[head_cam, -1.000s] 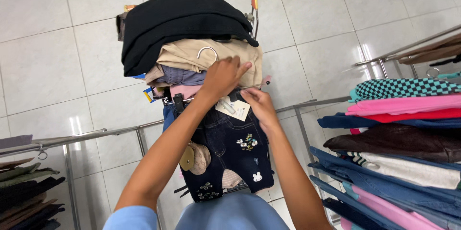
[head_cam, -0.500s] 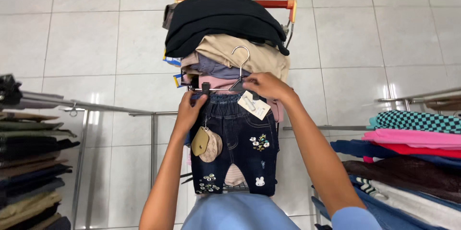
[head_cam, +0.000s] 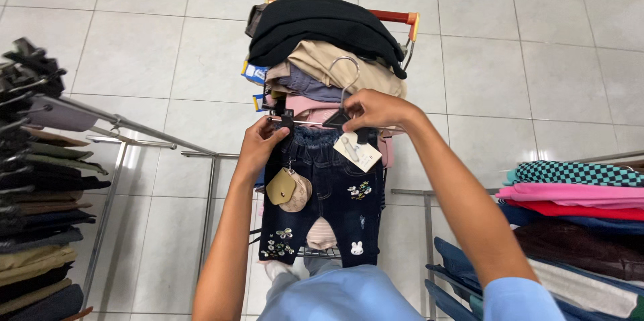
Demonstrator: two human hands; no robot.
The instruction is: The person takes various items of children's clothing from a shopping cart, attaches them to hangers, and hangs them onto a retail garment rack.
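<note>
both hands, left hand (head_cam: 258, 146) and right hand (head_cam: 376, 110), pinch the clip hanger (head_cam: 315, 118) carrying dark embroidered jeans (head_cam: 322, 200).

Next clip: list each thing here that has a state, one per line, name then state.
left hand: gripping the left clip of the hanger
right hand: pinching the right clip of the hanger
clip hanger: held level, hook up
embroidered dark jeans: hanging from the clips, unfolded
paper tag: dangling at the waistband
cart: piled high with clothes
black garment: folded on top of the pile
</note>
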